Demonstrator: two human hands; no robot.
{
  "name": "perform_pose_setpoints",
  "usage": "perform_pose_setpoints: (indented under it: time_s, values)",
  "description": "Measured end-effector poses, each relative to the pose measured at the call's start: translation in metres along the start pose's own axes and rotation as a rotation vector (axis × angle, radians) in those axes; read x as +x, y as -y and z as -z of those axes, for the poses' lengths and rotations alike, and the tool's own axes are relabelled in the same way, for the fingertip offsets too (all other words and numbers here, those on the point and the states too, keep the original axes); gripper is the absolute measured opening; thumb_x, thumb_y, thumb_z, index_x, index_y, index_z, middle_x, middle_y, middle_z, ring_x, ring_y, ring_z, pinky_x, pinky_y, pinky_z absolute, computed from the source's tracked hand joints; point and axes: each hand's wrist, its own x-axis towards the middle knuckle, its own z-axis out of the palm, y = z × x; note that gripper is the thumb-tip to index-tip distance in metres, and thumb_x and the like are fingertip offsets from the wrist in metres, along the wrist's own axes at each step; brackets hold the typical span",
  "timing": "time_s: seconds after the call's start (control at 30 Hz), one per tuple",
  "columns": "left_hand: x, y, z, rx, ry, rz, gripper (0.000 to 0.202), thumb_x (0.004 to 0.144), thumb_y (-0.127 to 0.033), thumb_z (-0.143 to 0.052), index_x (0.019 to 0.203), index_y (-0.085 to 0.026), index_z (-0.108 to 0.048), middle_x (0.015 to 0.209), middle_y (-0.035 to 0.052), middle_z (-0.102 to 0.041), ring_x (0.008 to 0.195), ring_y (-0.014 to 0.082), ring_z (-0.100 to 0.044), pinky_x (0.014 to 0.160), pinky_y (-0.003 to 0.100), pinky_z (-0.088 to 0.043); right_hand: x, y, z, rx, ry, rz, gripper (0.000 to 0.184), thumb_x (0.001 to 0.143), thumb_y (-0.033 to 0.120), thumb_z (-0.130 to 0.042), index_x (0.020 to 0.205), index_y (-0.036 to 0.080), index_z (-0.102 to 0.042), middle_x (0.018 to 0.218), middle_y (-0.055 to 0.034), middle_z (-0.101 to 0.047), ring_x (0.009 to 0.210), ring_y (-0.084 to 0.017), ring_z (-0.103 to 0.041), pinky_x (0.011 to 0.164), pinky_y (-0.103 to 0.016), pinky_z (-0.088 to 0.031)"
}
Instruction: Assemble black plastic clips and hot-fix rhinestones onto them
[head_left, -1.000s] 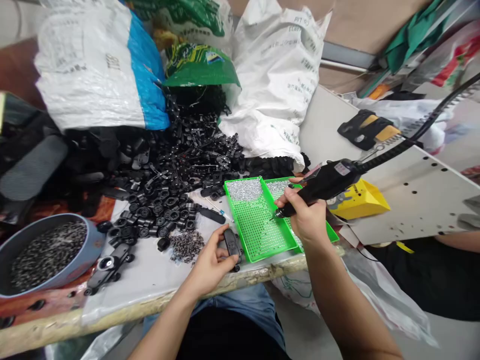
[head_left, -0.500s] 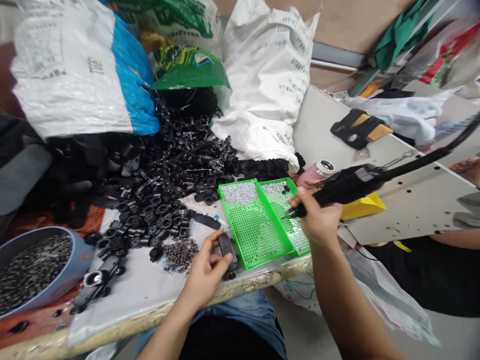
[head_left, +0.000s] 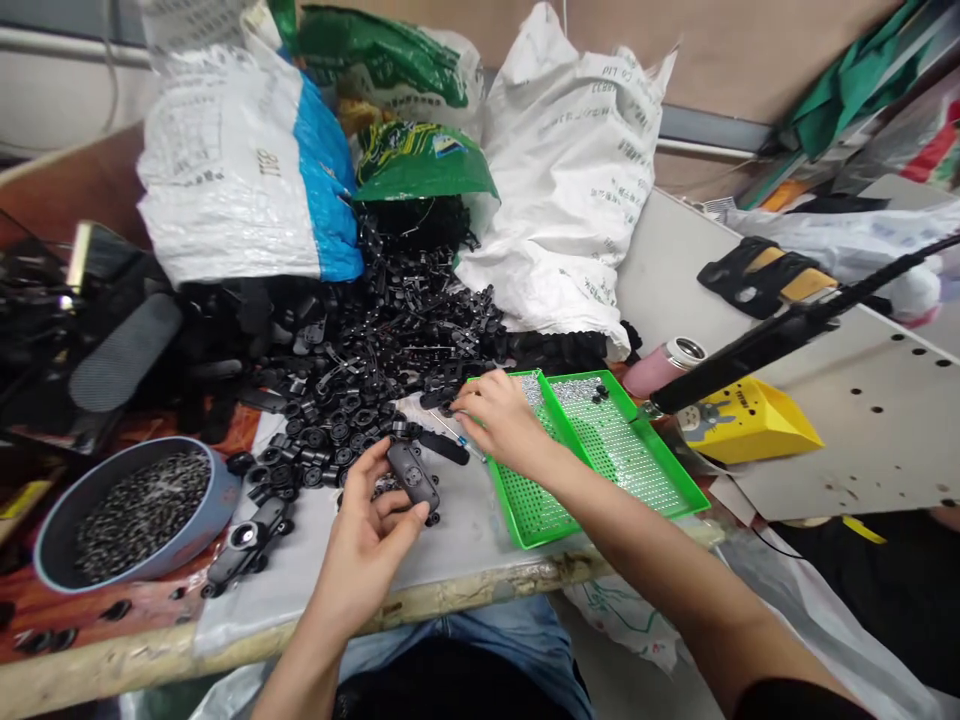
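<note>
My left hand (head_left: pixel 367 530) is shut on a small black plastic part (head_left: pixel 412 476), holding it up above the white sheet (head_left: pixel 465 540). My right hand (head_left: pixel 501 416) reaches over the left corner of a green perforated tray (head_left: pixel 529 510), and I see nothing in it. Its fingertips are nearest a black plastic piece (head_left: pixel 439 398) and a thin blue-handled tool (head_left: pixel 459 436). Silver rhinestones (head_left: pixel 570 392) fill the tray's far end. A black corded handheld tool (head_left: pixel 739 355) lies apart, to the right of the tray.
A heap of black plastic parts (head_left: pixel 360 400) spreads behind my hands, backed by white woven sacks (head_left: pixel 562 190). At left sits a grey-blue bowl (head_left: pixel 139 520) of small dark pieces. A pink flask (head_left: pixel 664 368) and yellow box (head_left: pixel 750 425) stand right of the tray.
My right hand has let go of the black corded tool and moved left, past the tray's corner. My left hand has lifted and turned the black part. The view has shifted.
</note>
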Motion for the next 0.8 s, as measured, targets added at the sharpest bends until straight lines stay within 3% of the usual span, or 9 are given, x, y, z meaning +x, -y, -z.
perform_pose_setpoints:
  time_s: [0.07,0.13,0.27,0.4,0.53,0.8]
  values:
    - [0.000,-0.004,0.005,-0.002,-0.026,-0.014,0.077,0.079,-0.033,-0.078,0.144,-0.031,-0.036,0.140,0.0100,-0.045,0.086,0.0103,-0.067,0.075,0.024,-0.058,0.019,-0.005,-0.019,-0.110,0.180,-0.041,0.013,0.093,0.020,-0.064,0.097,0.018,-0.076,0.122,-0.0151,-0.066,0.117,-0.034,-0.050,0.090,-0.049,-0.042]
    - [-0.001,-0.006,0.009,-0.011,-0.038,-0.032,0.077,0.078,-0.034,-0.079,0.143,-0.031,-0.038,0.138,0.0099,-0.048,0.084,0.0106,-0.068,0.073,0.023,-0.059,0.026,-0.005,-0.026,-0.120,0.225,-0.045,0.013,0.092,0.019,-0.064,0.095,0.015,-0.076,0.126,-0.0167,-0.065,0.120,-0.035,-0.049,0.092,-0.052,-0.041]
    - [0.000,-0.006,0.009,0.023,-0.080,-0.081,0.076,0.077,-0.033,-0.080,0.144,-0.030,-0.043,0.137,0.0103,-0.051,0.084,0.0125,-0.071,0.071,0.024,-0.060,0.011,0.017,-0.012,0.360,0.053,0.027,0.008,0.092,0.021,-0.066,0.097,0.020,-0.072,0.118,-0.0097,-0.072,0.110,-0.025,-0.064,0.096,-0.046,-0.049]
    - [0.001,-0.004,0.004,0.146,-0.116,-0.155,0.070,0.080,-0.032,-0.078,0.144,-0.031,-0.048,0.136,0.0092,-0.056,0.085,0.0148,-0.073,0.073,0.028,-0.063,-0.013,0.045,-0.001,0.713,-0.033,-0.001,0.011,0.088,0.027,-0.072,0.099,0.023,-0.071,0.105,-0.0048,-0.077,0.092,-0.019,-0.073,0.082,-0.037,-0.060]
    - [-0.001,-0.005,-0.001,0.282,-0.138,-0.225,0.065,0.083,-0.032,-0.076,0.143,-0.031,-0.052,0.128,0.0076,-0.060,0.086,0.0165,-0.074,0.074,0.031,-0.066,-0.024,0.049,-0.003,0.779,-0.055,-0.073,0.029,0.086,0.029,-0.075,0.114,0.026,-0.070,0.105,-0.0046,-0.078,0.082,-0.018,-0.075,0.075,-0.035,-0.063]
    - [-0.004,-0.004,-0.007,0.386,-0.105,-0.295,0.062,0.086,-0.030,-0.073,0.144,-0.032,-0.052,0.126,0.0065,-0.063,0.088,0.0163,-0.074,0.074,0.029,-0.067,-0.033,0.045,0.001,0.738,-0.095,-0.161,0.026,0.083,0.033,-0.079,0.108,0.025,-0.075,0.093,-0.0037,-0.080,0.074,-0.018,-0.074,0.072,-0.033,-0.061]
